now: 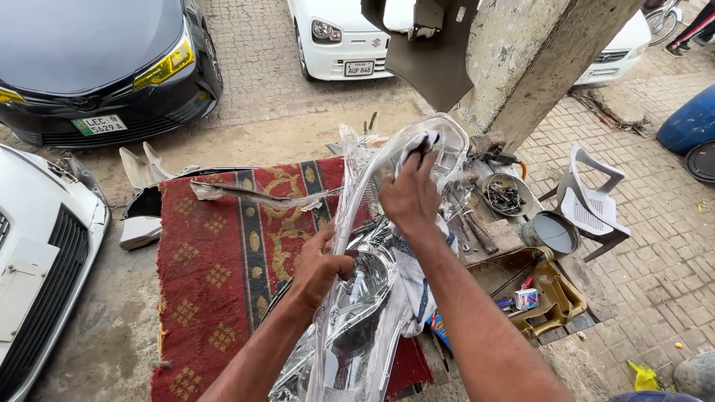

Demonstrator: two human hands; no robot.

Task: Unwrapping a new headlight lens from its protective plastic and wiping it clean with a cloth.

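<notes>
1. As the head view looked down, a clear headlight housing (372, 283) stood on end over a red patterned carpet (216, 275), its chrome reflector parts visible through the lens.
2. The left hand (322, 264) was clenched on the left edge of the housing, fingers wrapped round the rim near its middle.
3. The right hand (409, 195) was closed on a dark cloth (421, 143), pressing it against the upper curved end of the housing.
4. A white-and-blue cloth (411, 283) hung just beside the housing, under the right forearm.
5. The carpet covered a low surface; crumpled clear plastic film (261, 197) lay across its far end.
6. To the right of the housing, hand tools (469, 231) lay close together, with a round metal bowl of small hardware (506, 195) and a grey tin (551, 233) beyond them.
7. A yellow-brown tray (555, 298) held a small white box (526, 298) and other small items too indistinct to identify.
8. A white plastic chair (592, 201) stood on the brick paving to the right, beside a concrete pillar (536, 59).
9. A black car (97, 67) and a white car (339, 37) stood parked beyond; a white bumper (45, 253) lay at the left.
</notes>
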